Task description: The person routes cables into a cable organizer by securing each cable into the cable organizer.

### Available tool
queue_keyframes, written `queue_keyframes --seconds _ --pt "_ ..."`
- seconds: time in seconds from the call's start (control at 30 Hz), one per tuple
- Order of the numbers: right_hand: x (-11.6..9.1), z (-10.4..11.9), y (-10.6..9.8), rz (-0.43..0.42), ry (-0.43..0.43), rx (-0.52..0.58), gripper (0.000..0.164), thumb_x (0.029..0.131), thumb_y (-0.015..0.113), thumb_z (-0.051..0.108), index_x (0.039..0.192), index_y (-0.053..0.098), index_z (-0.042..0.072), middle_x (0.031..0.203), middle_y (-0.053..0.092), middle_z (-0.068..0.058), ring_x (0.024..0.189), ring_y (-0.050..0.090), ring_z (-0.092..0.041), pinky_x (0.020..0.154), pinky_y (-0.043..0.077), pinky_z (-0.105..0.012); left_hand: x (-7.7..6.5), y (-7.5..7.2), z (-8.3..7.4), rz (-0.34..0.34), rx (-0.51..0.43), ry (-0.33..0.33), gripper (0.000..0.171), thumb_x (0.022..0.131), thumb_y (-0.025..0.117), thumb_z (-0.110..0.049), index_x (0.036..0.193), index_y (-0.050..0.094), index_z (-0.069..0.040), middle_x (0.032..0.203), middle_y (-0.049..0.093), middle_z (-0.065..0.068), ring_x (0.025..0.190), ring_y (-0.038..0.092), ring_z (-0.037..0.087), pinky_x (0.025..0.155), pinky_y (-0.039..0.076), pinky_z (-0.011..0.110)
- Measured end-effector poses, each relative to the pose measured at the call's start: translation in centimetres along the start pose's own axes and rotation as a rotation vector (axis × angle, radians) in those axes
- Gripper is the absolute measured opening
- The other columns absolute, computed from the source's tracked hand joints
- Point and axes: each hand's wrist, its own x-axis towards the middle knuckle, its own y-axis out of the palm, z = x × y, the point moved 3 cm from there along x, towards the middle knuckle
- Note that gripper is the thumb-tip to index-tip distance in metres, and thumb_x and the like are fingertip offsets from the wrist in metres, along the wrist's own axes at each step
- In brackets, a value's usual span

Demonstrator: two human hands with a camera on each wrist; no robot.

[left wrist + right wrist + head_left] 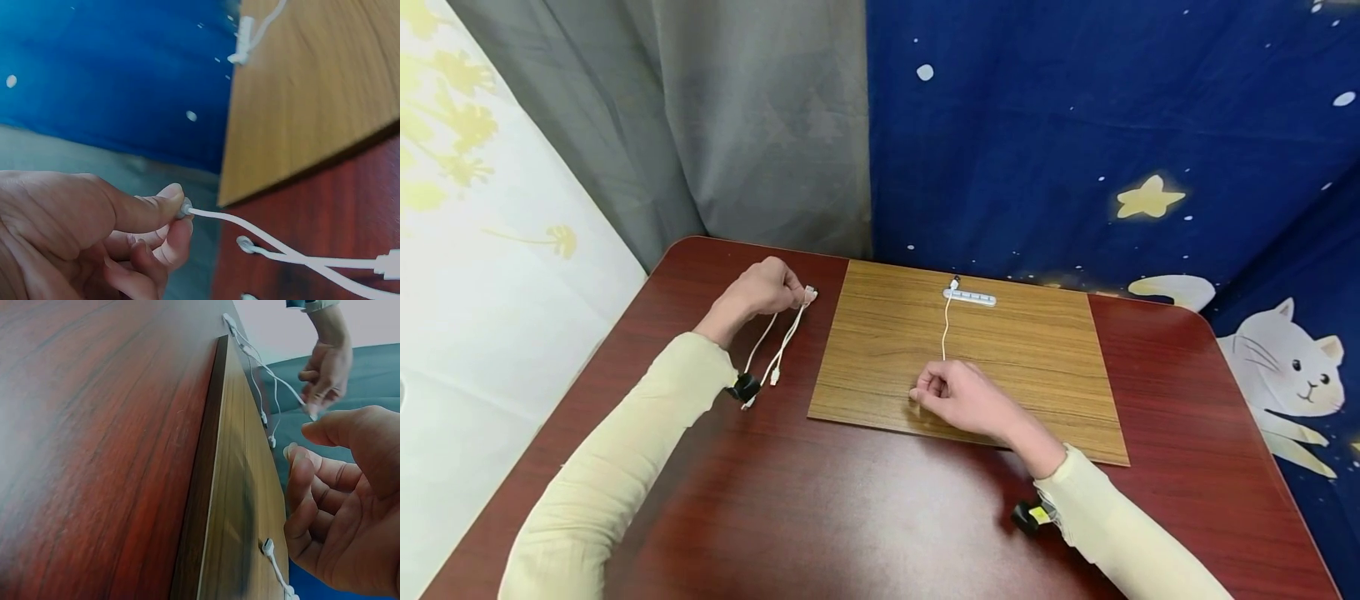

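My left hand (767,287) is at the left of the board and pinches one end of a white charging cable (234,220) between thumb and fingertips. The fingers cover most of that end. Other white cables (325,261) lie on the table beside it, with a white plug (775,377) toward me. My right hand (958,396) hovers over the board with its fingers loosely curled and nothing between thumb and fingertips. Beyond it a single white cable (945,329) runs up to a white slotted cable holder (979,298) at the board's back edge.
A wood-grain board (880,350) lies on the dark red table (850,517). Grey curtain (760,125) and blue starry curtain (1037,150) hang behind the table, and a pale patterned cloth (512,250) hangs at the left.
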Motion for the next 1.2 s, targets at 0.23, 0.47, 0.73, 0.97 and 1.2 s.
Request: queue_keyframes --seconds 0.23,0.47,0.73,0.97,1.2 --pt "1.1 0.5 0.1 0.018 0.001 0.011 0.012 0.098 0.071 0.017 0.087 0.068 0.014 0.076 0.062 0.006 0.063 0.054 -0.01 0.059 0.047 -0.029 -0.7 -1.2 -2.0 -0.009 -0.045 0.01 0.029 0.099 0.067 -0.026 0.078 0.074 -0.009 0.058 0.042 -0.003 0.05 0.027 0.012 0.05 0.025 0.032" --pt "2.0 1.3 0.1 0.01 -0.021 0.01 0.014 0.098 0.071 0.018 0.085 0.067 0.015 0.074 0.061 0.006 0.061 0.051 -0.008 0.057 0.044 -0.028 -1.4 -2.5 -3.2 -0.056 -0.072 0.034 0.028 0.1 0.068 -0.032 0.09 0.077 -0.008 0.073 0.054 0.003 0.057 0.039 0.017 0.055 0.033 0.036" --pt "3.2 2.1 0.3 0.024 -0.036 -0.006 0.014 0.098 0.07 0.02 0.085 0.068 0.014 0.074 0.061 0.007 0.058 0.049 -0.006 0.056 0.043 -0.026 -2.2 -4.2 -4.7 -0.097 -0.103 0.069 0.027 0.099 0.069 -0.033 0.097 0.079 -0.008 0.103 0.071 0.007 0.083 0.053 0.025 0.07 0.041 0.04" --pt "4.5 2.4 0.5 0.013 -0.054 0.049 0.012 0.098 0.071 0.016 0.087 0.069 0.01 0.075 0.061 0.004 0.062 0.052 -0.009 0.058 0.045 -0.027 -2.6 -4.9 -6.2 -0.128 -0.141 0.091 0.028 0.099 0.069 -0.035 0.099 0.079 -0.008 0.103 0.071 0.007 0.09 0.053 0.025 0.074 0.04 0.04" --pt "6.4 2.2 1.1 -0.031 -0.003 0.062 0.009 0.097 0.073 0.018 0.093 0.068 0.011 0.081 0.064 0.002 0.067 0.056 -0.013 0.063 0.045 -0.03 -2.7 -5.0 -6.7 -0.136 -0.172 0.109 0.028 0.1 0.069 -0.033 0.1 0.077 -0.006 0.101 0.071 0.011 0.09 0.055 0.025 0.074 0.041 0.04"
